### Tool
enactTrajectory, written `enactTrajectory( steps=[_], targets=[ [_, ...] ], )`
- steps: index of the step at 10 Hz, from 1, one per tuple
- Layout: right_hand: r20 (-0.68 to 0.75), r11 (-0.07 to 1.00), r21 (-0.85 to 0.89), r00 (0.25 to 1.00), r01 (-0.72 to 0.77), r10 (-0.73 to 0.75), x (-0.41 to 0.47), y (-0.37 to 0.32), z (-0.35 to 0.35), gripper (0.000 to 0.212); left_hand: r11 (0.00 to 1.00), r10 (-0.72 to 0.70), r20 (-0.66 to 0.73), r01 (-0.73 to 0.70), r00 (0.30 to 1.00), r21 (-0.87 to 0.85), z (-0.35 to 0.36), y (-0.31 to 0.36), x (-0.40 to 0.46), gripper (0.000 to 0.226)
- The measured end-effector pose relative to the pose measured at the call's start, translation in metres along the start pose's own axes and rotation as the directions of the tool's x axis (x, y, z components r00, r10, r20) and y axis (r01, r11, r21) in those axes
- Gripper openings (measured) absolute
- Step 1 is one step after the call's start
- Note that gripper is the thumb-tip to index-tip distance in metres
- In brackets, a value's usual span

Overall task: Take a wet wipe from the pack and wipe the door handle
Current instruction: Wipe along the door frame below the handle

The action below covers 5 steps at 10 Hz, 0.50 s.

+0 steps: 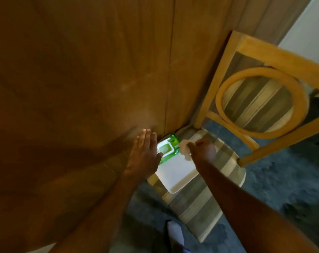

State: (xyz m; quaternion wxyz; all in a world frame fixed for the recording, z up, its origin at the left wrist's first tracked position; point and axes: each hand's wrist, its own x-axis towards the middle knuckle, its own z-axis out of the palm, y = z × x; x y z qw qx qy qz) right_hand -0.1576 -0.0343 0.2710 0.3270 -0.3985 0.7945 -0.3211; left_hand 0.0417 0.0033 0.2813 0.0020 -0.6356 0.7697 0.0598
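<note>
Head view: right hand [204,150] grip closed around crumpled white wipe [185,148]; left hand [144,154] flat, fingers spread, beside glossy green pack [170,146].

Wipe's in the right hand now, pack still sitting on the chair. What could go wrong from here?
1. The green wet-wipe pack lies at the edge of the white tray on the striped chair cushion; the flat left hand beside it might nudge it off.
2. The crumpled white wipe is only pinched by the right hand, so it may drop.
3. The pack's lid looks open; remaining wipes could dry.
</note>
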Motion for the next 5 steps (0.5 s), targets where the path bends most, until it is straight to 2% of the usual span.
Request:
enactTrajectory(
  steps=[1,2,3,4,5],
  targets=[
    [0.025,0.989,-0.139,0.999,-0.041,0.045,0.028,0.050,0.026,0.015,1.000,-0.006,0.085,0.005,0.996,0.011,0.062,0.015,0.026,0.083],
    [0.104,0.950,-0.310,0.993,-0.026,0.061,0.053,0.111,0.067,0.018,1.000,-0.016,0.184,0.011,0.983,0.025,0.133,0.025,0.044,0.086],
    [0.225,0.849,-0.516,0.974,0.109,0.011,0.062,0.145,0.090,0.023,1.000,-0.016,0.178,0.014,0.984,0.014,0.163,0.023,0.040,0.086],
    [0.411,0.613,-0.729,0.911,0.304,0.038,0.056,0.172,0.120,0.027,0.998,-0.045,0.202,0.051,0.978,-0.023,0.175,0.014,0.031,0.088],
    [0.368,0.606,-0.762,0.923,0.229,0.114,0.048,0.175,0.117,0.026,0.996,-0.087,0.204,0.092,0.975,-0.017,0.174,0.007,0.018,0.088]
  ],
)
